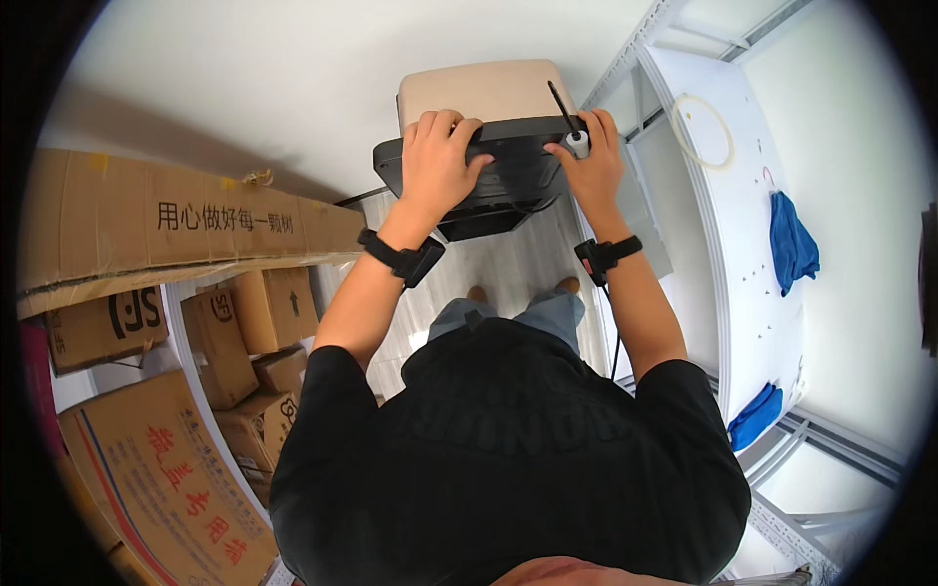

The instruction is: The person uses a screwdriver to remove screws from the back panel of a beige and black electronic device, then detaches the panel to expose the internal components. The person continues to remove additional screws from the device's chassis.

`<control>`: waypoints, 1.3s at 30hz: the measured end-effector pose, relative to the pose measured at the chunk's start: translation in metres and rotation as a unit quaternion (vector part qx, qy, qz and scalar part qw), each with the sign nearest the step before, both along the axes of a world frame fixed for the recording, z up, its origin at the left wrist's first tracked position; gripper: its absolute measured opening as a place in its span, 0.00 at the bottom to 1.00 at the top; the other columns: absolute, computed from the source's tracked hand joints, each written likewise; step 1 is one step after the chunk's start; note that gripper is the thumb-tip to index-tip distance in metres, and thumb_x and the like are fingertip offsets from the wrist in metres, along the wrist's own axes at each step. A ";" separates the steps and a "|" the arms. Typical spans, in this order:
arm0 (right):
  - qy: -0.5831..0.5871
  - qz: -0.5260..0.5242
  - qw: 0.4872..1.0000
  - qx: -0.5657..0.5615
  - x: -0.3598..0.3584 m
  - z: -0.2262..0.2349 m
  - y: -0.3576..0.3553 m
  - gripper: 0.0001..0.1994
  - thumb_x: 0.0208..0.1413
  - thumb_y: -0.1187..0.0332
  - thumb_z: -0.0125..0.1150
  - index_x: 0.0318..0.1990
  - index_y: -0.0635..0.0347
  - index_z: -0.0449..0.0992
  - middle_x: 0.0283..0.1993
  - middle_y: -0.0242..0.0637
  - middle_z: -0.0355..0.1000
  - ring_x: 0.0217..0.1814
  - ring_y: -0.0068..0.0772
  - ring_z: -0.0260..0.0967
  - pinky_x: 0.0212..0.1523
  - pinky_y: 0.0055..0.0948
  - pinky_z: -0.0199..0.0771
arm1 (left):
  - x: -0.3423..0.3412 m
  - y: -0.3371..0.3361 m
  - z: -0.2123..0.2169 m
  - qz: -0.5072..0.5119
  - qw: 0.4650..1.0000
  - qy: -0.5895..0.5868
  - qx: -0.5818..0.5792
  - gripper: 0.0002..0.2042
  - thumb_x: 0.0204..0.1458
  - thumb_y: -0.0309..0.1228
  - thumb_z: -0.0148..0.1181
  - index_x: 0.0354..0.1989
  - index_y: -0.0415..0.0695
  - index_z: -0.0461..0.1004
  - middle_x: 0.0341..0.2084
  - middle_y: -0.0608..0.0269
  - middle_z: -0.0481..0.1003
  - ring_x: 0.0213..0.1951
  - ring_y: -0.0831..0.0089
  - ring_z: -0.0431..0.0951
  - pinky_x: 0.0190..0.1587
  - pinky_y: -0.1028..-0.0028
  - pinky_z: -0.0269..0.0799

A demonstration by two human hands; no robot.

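In front of me stands an appliance-like body with a beige top (479,88) and a thick black panel (518,161) on its near side. My left hand (438,161) grips the panel's upper edge, fingers over the top and thumb on its near face. On the same edge, toward its right end, my right hand (593,168) is closed. Between that thumb and fingers sits a screwdriver-like tool with a pale handle (577,145), its dark shaft pointing up. Below the panel shows a dark lower section (481,223) near the floor. What kind of appliance it is, I cannot tell.
Along the left, a long cardboard box (195,210) lies above shelves with several cartons (220,347). A white shelf (718,225) on the right carries a pale ring (725,146) and blue cloths (791,242). Grey flooring (469,264) lies underfoot; a white wall (293,59) rises ahead.
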State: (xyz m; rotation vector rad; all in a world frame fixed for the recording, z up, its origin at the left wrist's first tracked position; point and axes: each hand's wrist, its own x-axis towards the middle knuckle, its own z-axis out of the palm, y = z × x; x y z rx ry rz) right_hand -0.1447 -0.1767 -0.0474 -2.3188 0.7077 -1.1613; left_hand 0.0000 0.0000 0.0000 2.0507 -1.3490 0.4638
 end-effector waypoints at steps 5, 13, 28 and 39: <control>-0.003 0.003 1.000 -0.003 0.004 0.003 -0.001 0.28 0.36 0.61 0.75 0.48 0.55 0.70 0.58 0.37 0.63 0.51 0.44 0.68 0.44 0.36 0.73 | 0.002 -0.009 -0.004 0.044 0.998 -0.039 0.009 0.15 0.32 0.32 0.72 0.32 0.49 0.77 0.27 0.66 0.69 0.35 0.64 0.68 0.37 0.67 0.61; -0.049 -0.013 0.998 0.047 -0.030 -0.004 -0.013 0.28 0.38 0.66 0.73 0.48 0.60 0.68 0.55 0.43 0.64 0.51 0.46 0.68 0.45 0.35 0.72 | -0.003 -0.013 0.002 0.057 0.996 -0.026 0.060 0.18 0.33 0.30 0.71 0.36 0.48 0.75 0.32 0.63 0.69 0.38 0.61 0.69 0.41 0.66 0.63; -0.240 -0.086 0.791 0.556 -0.315 0.002 -0.005 0.26 0.44 0.84 0.55 0.56 0.67 0.67 0.45 0.39 0.70 0.41 0.29 0.70 0.40 0.27 0.72 | -0.175 -0.184 0.001 -0.344 0.924 0.157 -0.060 0.07 0.45 0.22 0.63 0.33 0.41 0.75 0.32 0.57 0.74 0.33 0.63 0.72 0.37 0.70 0.68; -0.371 -0.281 0.718 0.518 -0.497 0.010 -0.026 0.21 0.52 0.79 0.47 0.56 0.63 0.67 0.48 0.42 0.71 0.42 0.34 0.76 0.25 0.20 0.72 | -0.430 -0.332 -0.051 -0.489 0.860 0.132 0.063 0.08 0.44 0.27 0.64 0.35 0.44 0.78 0.33 0.62 0.75 0.40 0.61 0.72 0.44 0.65 0.66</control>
